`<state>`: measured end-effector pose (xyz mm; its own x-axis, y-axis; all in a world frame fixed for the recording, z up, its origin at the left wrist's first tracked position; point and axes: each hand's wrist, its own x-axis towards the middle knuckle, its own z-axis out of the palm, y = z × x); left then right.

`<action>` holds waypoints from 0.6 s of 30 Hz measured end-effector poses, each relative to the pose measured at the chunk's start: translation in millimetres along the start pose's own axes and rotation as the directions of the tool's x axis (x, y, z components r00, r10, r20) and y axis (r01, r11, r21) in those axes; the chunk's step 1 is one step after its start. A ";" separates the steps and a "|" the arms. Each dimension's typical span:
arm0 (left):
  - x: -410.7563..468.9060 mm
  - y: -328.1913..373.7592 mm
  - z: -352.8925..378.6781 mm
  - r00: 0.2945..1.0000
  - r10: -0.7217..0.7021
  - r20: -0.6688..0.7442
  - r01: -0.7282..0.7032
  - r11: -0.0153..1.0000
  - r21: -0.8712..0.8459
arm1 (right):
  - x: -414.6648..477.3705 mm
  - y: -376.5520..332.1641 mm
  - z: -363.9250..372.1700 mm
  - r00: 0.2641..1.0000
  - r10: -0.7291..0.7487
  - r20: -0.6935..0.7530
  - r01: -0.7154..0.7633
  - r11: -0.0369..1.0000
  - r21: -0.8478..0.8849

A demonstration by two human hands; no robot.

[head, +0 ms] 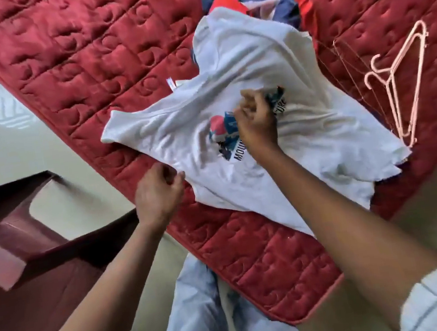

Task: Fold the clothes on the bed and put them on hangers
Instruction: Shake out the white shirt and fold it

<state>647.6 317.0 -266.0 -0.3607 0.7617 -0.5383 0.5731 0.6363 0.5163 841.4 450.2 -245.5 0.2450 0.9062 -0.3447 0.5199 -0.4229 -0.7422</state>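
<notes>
1. White T-shirt [267, 56] lies spread on the bed [72, 59], in front of both hands
2. Left hand [159, 192] pinches its near edge; right hand [257, 124] curls, gripping fabric at the print
3. Hangers [400, 80] lie to the right; right hand nearer

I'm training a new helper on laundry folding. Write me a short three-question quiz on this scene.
1. True or false: the pink hangers lie on the bed beside the white T-shirt, with none inside it.
2. Where do the right hand's fingers pinch the T-shirt? A) collar B) printed chest C) bottom hem
3. Fill in: the bed's quilted surface is ___ in colour.
Key: 1 true; 2 B; 3 red.
</notes>
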 end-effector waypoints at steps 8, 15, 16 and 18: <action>-45.9 -2.7 87.5 0.934 -0.312 0.174 0.339 0.928 -0.155 | -155.2 219.7 -67.9 0.591 0.800 -0.109 -0.737 0.590 0.330; -43.6 -13.3 113.0 0.961 -0.273 0.031 0.255 0.842 -0.475 | -179.1 335.2 -150.7 0.329 0.913 -0.241 -0.801 0.405 0.440; -42.3 -15.9 114.5 0.963 -0.266 0.039 0.247 0.816 -0.522 | -173.6 362.5 -154.5 0.328 0.908 -0.260 -0.785 0.415 0.460; -48.0 -15.5 120.1 0.962 -0.269 0.050 0.247 0.777 -0.579 | -163.3 396.0 -163.3 0.296 0.895 -0.334 -0.740 0.436 0.511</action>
<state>744.4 255.9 -328.2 -0.4647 0.5551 -0.6899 -0.0705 0.7535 0.6537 1140.8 134.4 -389.3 0.8110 -0.1108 -0.5744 -0.3733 -0.8540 -0.3623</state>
